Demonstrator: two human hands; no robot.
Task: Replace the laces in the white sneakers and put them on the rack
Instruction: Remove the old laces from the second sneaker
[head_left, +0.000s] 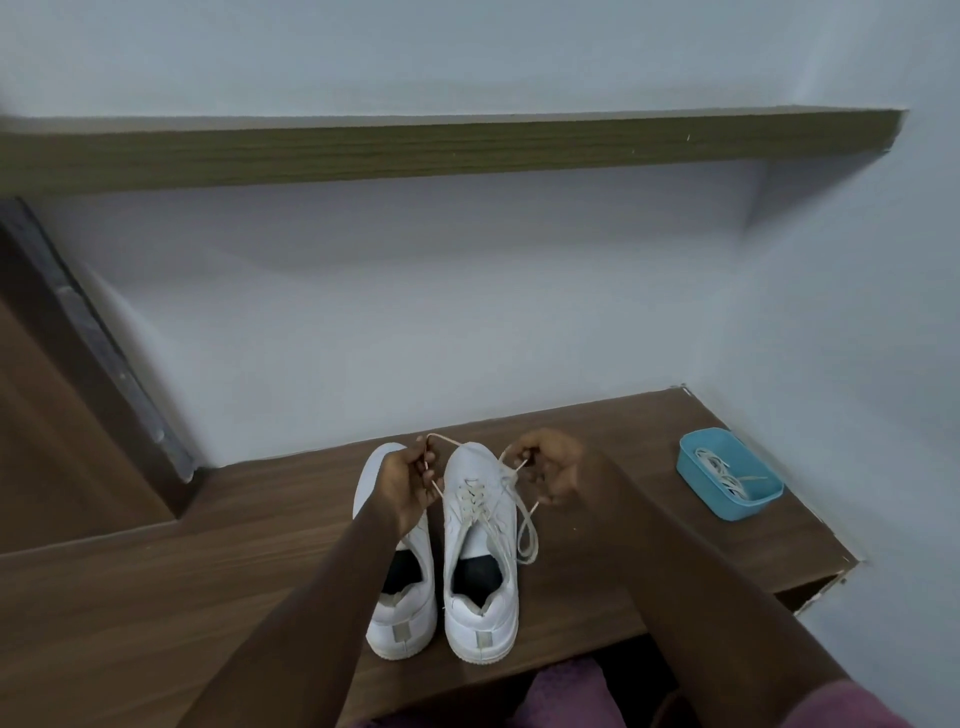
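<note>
Two shoes stand side by side on the wooden bench, heels at the near edge and toes towards the far wall: the left sneaker and the right sneaker. The left forearm crosses over the left sneaker, so I cannot tell if it has any lace.

A little farther, over the toe parts, both hands work on the lace of the right sneaker, which is crossed through its eyelets. The left hand pinches one free end between thumb and fingers. The right hand has its fingers closed on the other part, and a loose loop hangs down on the right side of the shoe.

I judge the lace to be light, soft and limp, so it is best held close to its stiff tip. The sneakers look light and firm, and are easy to lift by the heel or the collar.

To the right, well apart from the shoes, a blue tray holds spare laces. On the far left is a brown door. High on the far wall runs a long shelf; it may be the rack. Nothing lies between the shoes and the tray.
</note>
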